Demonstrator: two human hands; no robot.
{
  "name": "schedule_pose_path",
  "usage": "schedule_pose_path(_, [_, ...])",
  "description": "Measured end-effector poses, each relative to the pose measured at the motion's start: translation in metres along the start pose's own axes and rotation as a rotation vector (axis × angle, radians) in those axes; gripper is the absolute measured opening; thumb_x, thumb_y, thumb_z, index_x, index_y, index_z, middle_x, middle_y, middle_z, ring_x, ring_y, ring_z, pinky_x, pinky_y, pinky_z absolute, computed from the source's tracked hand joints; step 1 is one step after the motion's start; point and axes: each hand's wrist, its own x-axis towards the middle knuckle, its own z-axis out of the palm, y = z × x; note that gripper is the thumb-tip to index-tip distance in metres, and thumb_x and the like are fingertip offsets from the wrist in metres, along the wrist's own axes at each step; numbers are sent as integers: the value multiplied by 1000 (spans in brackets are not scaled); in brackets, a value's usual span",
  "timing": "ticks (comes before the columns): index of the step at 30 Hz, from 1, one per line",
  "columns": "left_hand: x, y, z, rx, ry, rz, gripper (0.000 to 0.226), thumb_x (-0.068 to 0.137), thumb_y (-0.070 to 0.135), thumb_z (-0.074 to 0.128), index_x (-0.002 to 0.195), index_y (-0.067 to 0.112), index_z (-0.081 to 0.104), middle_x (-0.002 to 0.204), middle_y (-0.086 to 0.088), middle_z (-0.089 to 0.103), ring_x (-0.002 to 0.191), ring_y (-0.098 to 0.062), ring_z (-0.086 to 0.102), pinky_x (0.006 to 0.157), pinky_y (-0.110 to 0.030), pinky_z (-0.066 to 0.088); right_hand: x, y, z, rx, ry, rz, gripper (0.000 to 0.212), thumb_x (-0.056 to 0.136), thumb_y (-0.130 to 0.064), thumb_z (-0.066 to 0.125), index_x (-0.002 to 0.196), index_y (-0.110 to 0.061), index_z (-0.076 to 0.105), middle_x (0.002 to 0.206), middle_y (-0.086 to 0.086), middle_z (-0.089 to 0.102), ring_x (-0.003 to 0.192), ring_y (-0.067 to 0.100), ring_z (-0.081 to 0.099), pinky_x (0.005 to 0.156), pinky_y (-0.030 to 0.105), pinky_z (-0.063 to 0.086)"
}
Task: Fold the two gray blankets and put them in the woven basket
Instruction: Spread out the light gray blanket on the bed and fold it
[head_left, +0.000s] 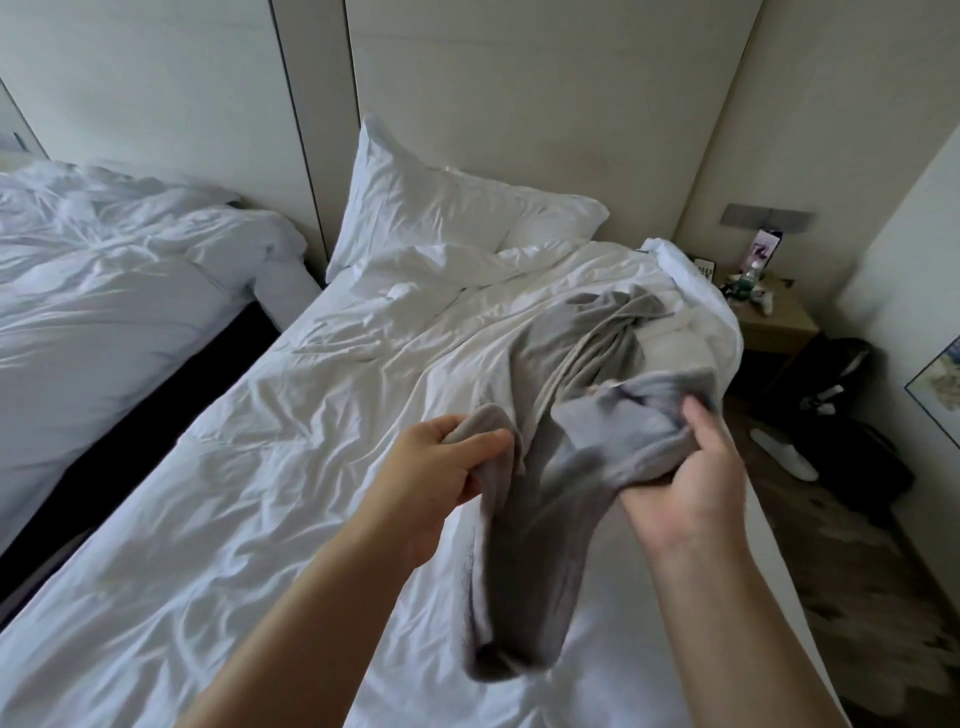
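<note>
A gray blanket hangs crumpled between my two hands above the white bed. My left hand pinches one bunched edge of it. My right hand grips another gathered part, fingers curled into the cloth. Its lower end droops onto the sheet. More gray fabric, the second gray blanket, lies rumpled farther back on the bed's right side; where one blanket ends and the other begins I cannot tell. No woven basket is in view.
A white pillow leans on the headboard. A second bed stands to the left across a dark gap. At right are a bedside table with small items, a dark bag and a white slipper on the floor.
</note>
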Motion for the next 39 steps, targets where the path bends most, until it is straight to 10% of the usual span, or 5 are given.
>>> schedule_pose_path(2, [-1,0,2,-28,-31,7,13,85,9,66,76,14,75,75,-9,71,71,-18,65,70,-25,55,-9,-1,8,-32,-15,-175,26,95,-15,50,116,-13,65,114,8,68,106,21,62,100,31,43])
schedule_pose_path(7, [-3,-3,12,14,-73,1,29,87,-6,49,81,9,73,79,-13,66,73,-22,56,74,-28,52,-36,49,12,-1038,-520,-288,36,91,2,53,99,-28,73,103,-16,73,104,-3,64,87,11,47])
schedule_pose_path(24, [-5,-9,5,-197,-85,-124,44,91,-2,48,58,9,74,60,-6,59,63,-17,62,73,-33,59,-38,49,0,-998,-114,-595,13,83,-14,73,86,-27,72,83,-8,74,83,4,69,78,21,55])
schedule_pose_path(32, [-5,-15,-3,-198,-195,-151,38,95,38,50,93,13,78,82,-7,73,72,-12,70,65,-23,55,-41,55,-2,-1165,-511,-534,20,81,-4,73,89,-22,77,89,-10,70,84,-1,67,77,9,48])
schedule_pose_path(39, [-2,-12,-7,-317,-100,-300,16,91,11,58,87,1,69,62,-5,64,48,-7,57,46,-14,48,-35,80,-26,-1147,-367,-709,33,76,-10,66,97,-32,56,93,-6,65,86,6,65,74,14,50])
